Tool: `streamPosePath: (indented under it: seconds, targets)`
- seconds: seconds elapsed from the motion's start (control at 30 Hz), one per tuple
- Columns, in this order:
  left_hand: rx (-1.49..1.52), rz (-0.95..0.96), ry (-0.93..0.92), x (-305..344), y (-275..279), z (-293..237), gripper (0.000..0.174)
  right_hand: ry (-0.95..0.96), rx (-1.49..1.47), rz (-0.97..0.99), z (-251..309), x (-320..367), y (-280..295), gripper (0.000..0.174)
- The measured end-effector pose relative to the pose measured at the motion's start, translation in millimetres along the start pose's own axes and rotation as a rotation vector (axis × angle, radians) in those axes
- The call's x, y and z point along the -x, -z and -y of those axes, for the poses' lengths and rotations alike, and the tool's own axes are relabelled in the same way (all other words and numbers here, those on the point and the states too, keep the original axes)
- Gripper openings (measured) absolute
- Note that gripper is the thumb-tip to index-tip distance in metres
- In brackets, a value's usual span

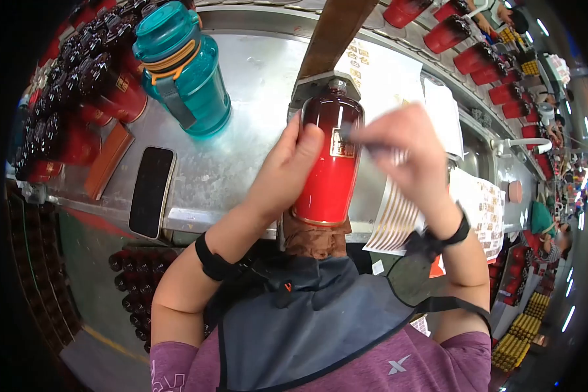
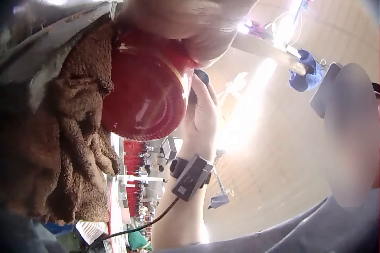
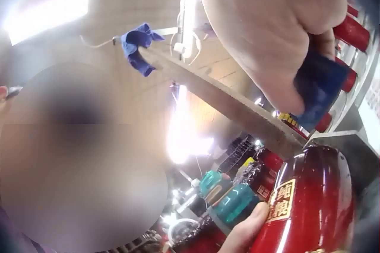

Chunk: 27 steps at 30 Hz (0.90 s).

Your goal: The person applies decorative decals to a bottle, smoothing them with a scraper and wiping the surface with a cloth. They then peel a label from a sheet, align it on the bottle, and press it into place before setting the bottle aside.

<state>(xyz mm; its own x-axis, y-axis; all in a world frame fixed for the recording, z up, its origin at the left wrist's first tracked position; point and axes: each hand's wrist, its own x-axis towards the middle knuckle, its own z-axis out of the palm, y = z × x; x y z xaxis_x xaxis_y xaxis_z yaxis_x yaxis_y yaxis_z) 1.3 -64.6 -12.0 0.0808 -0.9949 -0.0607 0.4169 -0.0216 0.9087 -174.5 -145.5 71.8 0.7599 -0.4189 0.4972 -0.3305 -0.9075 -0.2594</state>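
Note:
A glossy bottle (image 1: 325,186), dark at the neck and red below, lies with its neck pointing away from the person. The left hand (image 1: 283,168) grips its left side, thumb on top beside a gold-framed label (image 1: 343,142). Blurred in the head view, the right hand (image 1: 408,147) is over the bottle's right side by the label. In the right wrist view the right hand (image 3: 279,33) pinches a dark blue flat piece (image 3: 320,87) above the bottle (image 3: 312,199). A brown cloth (image 2: 80,128) lies under the bottle's base in the left wrist view.
A teal water bottle (image 1: 206,98), a phone (image 1: 152,193) and a brown case (image 1: 109,161) are on the metal table (image 1: 258,72) at left. Many dark-red bottles (image 1: 121,98) crowd the far left. Sticker sheets (image 1: 480,209) lie at right. A wooden post (image 1: 336,39) rises behind the bottle.

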Motion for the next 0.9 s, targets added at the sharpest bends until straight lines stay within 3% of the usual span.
streamPosePath:
  seconds: [0.07, 0.1, 0.17, 0.2, 0.23, 0.27, 0.33, 0.4, 0.43, 0.47, 0.5, 0.53, 0.57, 0.63, 0.67, 0.7, 0.73, 0.8, 0.9]
  targets:
    - [0.355, 0.098, 0.132, -4.9, 8.1, -1.2, 0.055, 0.098, -0.058, 0.133, 39.0, 16.0, -5.4, 0.033]
    - [0.194, 0.122, 0.12, -3.8, 8.9, -6.4, 0.064, 0.078, -0.215, 0.248, 52.2, 10.9, -2.3, 0.031]
    - [0.182, 0.124, 0.137, -5.0, 11.8, -6.3, 0.064, 0.032, -0.392, 0.363, 49.8, 1.8, -1.1, 0.025]
    - [0.166, 0.131, 0.152, -5.3, 11.4, -7.0, 0.063, -0.098, -0.427, 0.275, 24.0, 2.3, -8.2, 0.022]
    - [0.193, 0.18, 0.137, -4.3, 9.2, -14.0, 0.063, -0.64, -0.556, 0.331, 8.3, -12.9, 4.6, 0.02]
    - [0.192, 0.186, 0.134, -3.9, 9.4, -16.4, 0.063, -0.546, -0.481, 0.06, -21.7, -16.8, 4.5, 0.019]
    - [0.023, 0.188, 0.185, -6.3, 15.3, -22.7, 0.07, -0.168, 0.143, -0.066, -22.6, -20.6, 14.4, 0.018]
    - [0.031, 0.142, 0.226, -12.1, 26.3, -11.7, 0.07, 0.132, -0.232, 0.107, 10.7, 4.5, -18.6, 0.02]
    - [0.053, 0.11, 0.255, -24.9, 25.6, -9.4, 0.07, 0.141, -0.344, 0.273, 36.7, 3.0, -9.8, 0.022]
    - [0.011, 0.09, 0.292, -29.7, 23.7, -16.1, 0.069, -0.004, -0.464, 0.363, 40.1, -5.1, -0.2, 0.014]
    - [0.11, 0.164, 0.308, -39.8, 25.0, -13.0, 0.067, -0.091, -0.331, 0.323, 19.9, -12.3, -4.6, 0.021]
    - [0.159, 0.113, 0.275, -46.2, 22.7, -10.0, 0.064, -0.2, -0.25, 0.203, -4.7, -23.6, -3.2, 0.016]
    - [0.177, 0.141, 0.261, -51.3, 23.0, -10.3, 0.06, -0.23, -0.101, -0.027, -21.9, -30.9, -0.4, 0.017]
    - [0.231, 0.099, 0.226, -61.1, 22.1, -5.2, 0.048, 0.059, 0.07, -0.166, -17.5, -29.7, -20.4, 0.016]
    - [0.198, 0.173, 0.376, -63.1, 18.5, -15.9, 0.045, 0.226, 0.252, 0.075, 12.8, -20.7, -29.8, 0.009]
    - [0.219, 0.207, 0.4, -70.8, 33.3, -12.9, 0.044, 0.169, 0.064, 0.294, 42.5, -8.6, -57.2, 0.009]
    - [0.24, 0.23, 0.423, -78.1, 39.7, -5.6, 0.043, 0.166, 0.09, 0.281, 36.3, -16.2, -50.1, 0.009]
    - [0.259, 0.215, 0.426, -78.8, 29.4, -10.3, 0.041, -0.114, -0.164, 0.586, 30.8, -30.0, -37.6, 0.011]
    - [0.316, 0.12, 0.413, -83.6, 31.7, -4.1, 0.038, -0.02, -0.085, 0.409, 32.6, -7.2, -82.3, 0.012]
